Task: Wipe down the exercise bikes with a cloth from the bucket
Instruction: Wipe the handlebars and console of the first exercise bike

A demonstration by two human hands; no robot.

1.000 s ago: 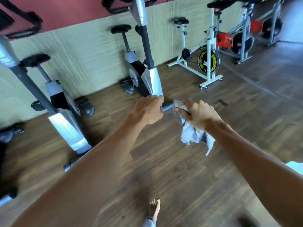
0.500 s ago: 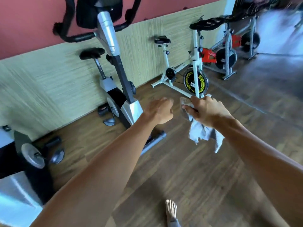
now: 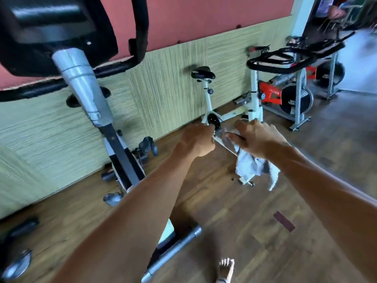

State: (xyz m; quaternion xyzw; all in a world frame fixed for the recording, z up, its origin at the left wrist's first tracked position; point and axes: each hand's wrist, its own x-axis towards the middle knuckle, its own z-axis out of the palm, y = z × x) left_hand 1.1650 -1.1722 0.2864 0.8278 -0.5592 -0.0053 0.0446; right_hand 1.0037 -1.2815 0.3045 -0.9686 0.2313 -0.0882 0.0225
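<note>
The right hand [image 3: 256,137] holds a grey cloth [image 3: 250,167] bunched under its fingers, with most of the fabric hanging loose below the wrist, well above the wooden floor [image 3: 265,231]. The left hand [image 3: 196,139] is curled into a loose fist just beside it and carries nothing that can be seen, though motion blur makes it hard to say whether its fingertips pinch a corner of the cloth. Both arms reach out in front of the body, between the grey upright bike [image 3: 85,92] close on the left and the white spin bike [image 3: 253,92] near the wall ahead; a red spin bike [image 3: 285,94] stands further right. The bucket is not in view. The step in hand looks like readying the cloth before it meets a bike. To do this well, the 2 hands should gather the dangling tail and fold it into a flat pad, so that a broad damp face meets the frame and no loose end snags on a pedal or crank. The wipe is then best begun at the top, on handlebars and saddle, working down the post to the base, turning the pad to a clean face as it soils. The bare foot [image 3: 225,269] on the floor suggests watching for drips, which could make the boards slippery.
</note>
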